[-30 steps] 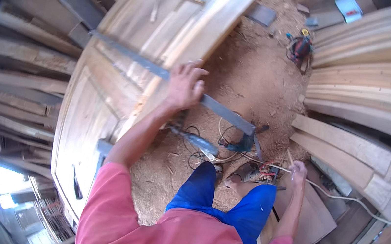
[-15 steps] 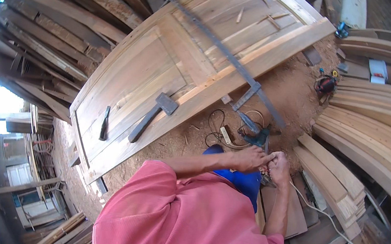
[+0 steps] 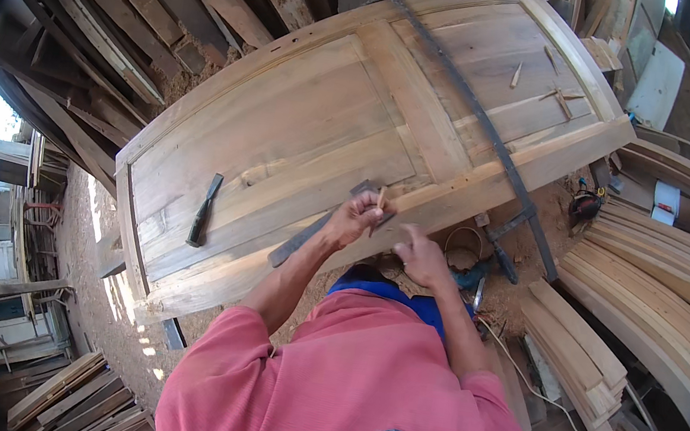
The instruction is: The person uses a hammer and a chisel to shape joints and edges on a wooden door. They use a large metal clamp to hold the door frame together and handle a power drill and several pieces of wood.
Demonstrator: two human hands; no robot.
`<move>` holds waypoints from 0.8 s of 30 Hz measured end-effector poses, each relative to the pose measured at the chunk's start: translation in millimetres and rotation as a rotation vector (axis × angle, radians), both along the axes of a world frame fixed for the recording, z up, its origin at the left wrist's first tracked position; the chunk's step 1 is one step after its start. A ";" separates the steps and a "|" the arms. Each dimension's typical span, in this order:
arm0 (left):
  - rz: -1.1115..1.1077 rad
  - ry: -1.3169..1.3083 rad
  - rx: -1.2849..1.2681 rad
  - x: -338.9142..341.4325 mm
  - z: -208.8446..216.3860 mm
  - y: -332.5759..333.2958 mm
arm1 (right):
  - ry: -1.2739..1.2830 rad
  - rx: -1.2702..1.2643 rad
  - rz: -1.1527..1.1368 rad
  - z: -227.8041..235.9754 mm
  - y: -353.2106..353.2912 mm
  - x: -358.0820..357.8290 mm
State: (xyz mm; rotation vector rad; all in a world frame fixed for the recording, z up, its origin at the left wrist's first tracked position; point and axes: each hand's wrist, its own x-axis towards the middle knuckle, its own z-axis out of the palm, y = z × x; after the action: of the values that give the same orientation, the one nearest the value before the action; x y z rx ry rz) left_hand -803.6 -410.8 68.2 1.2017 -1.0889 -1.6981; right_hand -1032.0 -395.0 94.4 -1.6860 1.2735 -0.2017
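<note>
My left hand is closed around a small pale wooden peg, whose ends stick out past the fingers. It is above a mallet lying on a large panelled wooden door, hiding part of the mallet's head. Nearby, my right hand is apart from it, over the door's near edge, fingers loosely spread with nothing visible in them. A dark-handled chisel rests on the door to the left. Across the door runs a long metal bar clamp, its screw handle on the near side.
Several thin wooden pieces lie on the door's right part. Stacked curved boards stand at right, with a red and black power tool beside them. A white cord crosses the lower right. Rough planks lean behind.
My hands, together near the floor on the right before, have come apart. The left has moved up and left over the mallet with the wooden peg. The view has shifted.
</note>
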 end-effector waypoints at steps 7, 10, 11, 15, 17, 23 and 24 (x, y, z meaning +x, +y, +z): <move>0.186 0.228 0.017 90.8 27.5 -62.2 | 0.226 0.136 0.287 -44.8 -40.4 165.9; 0.168 0.270 0.013 109.0 31.5 -77.1 | 0.282 0.223 0.191 -35.8 -46.9 187.8; 0.139 0.275 0.020 104.5 28.0 -84.0 | 0.297 0.262 0.134 -32.8 -46.3 184.3; 0.096 0.177 -0.081 105.5 22.0 -104.2 | 0.206 0.098 -0.148 -30.4 -23.6 176.8; 0.101 0.093 -0.110 113.6 8.4 -117.4 | 0.029 0.114 -0.357 -33.7 -18.9 171.0; 0.119 -0.095 -0.145 62.7 -15.4 -160.1 | -0.354 -0.369 -0.796 4.8 -52.4 92.3; 0.092 -0.100 -0.159 46.9 -16.4 -165.5 | -0.346 -0.380 -0.810 30.4 -57.9 70.7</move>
State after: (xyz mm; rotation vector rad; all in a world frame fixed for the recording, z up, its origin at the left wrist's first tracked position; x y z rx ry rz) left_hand -756.7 -576.3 51.8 1.2263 -1.1871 -1.4662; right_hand -961.3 -452.9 124.8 -1.2540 1.6450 -1.2237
